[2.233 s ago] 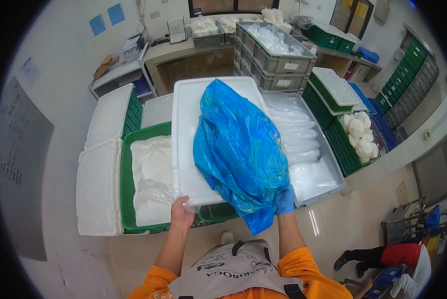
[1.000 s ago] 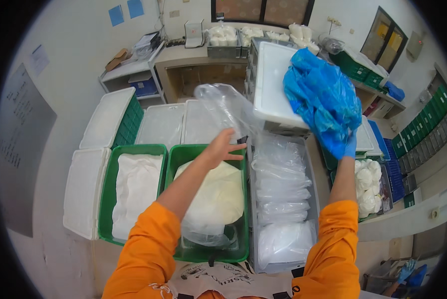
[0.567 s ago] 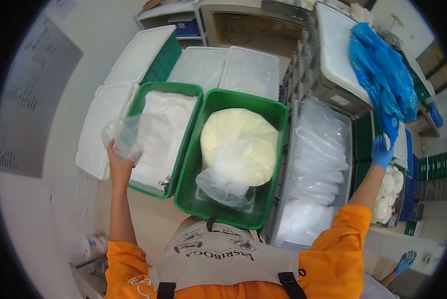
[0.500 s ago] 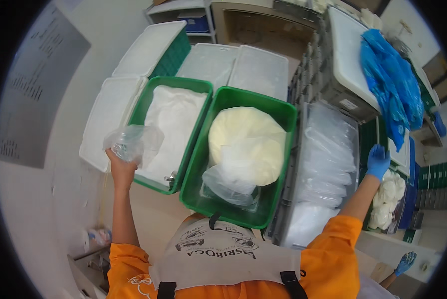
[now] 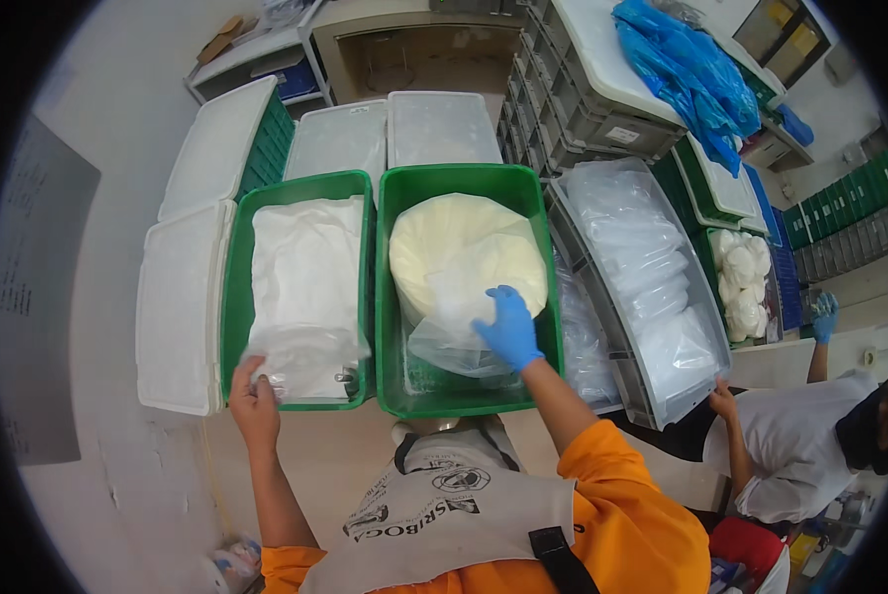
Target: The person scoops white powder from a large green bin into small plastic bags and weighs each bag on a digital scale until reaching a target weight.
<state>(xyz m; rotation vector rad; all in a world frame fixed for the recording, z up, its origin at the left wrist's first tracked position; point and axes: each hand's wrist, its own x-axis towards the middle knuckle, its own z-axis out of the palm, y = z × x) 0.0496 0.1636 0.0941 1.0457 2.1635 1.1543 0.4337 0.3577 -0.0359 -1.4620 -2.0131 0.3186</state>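
Note:
My bare left hand [image 5: 254,401] is closed on the edge of a clear plastic bag [image 5: 315,358]. That bag lies across the near end of a green bin [image 5: 229,327] with white, powder-like contents [image 5: 305,257]. A small metal object [image 5: 348,378] shows at this bin's near right corner. To the right, a second green bin [image 5: 394,391] contains a large, round, pale yellow mass [image 5: 444,228] in clear plastic film [image 5: 449,346]. My blue-gloved right hand [image 5: 511,332] reaches over that film with fingers apart. Whether it touches the film I cannot tell.
White-lidded bins [image 5: 182,307] stand left and behind. A grey crate [image 5: 617,337] of plastic bags sits at the right, a co-worker's hand [image 5: 723,401] at its near corner. Stacked grey crates [image 5: 588,109] carry blue plastic [image 5: 687,64]. White bundles [image 5: 743,287] lie farther right.
My left hand has lowered the bag to the near end of the left bin. My right hand has come from the far right to the yellow mass. My view has shifted; a co-worker now shows.

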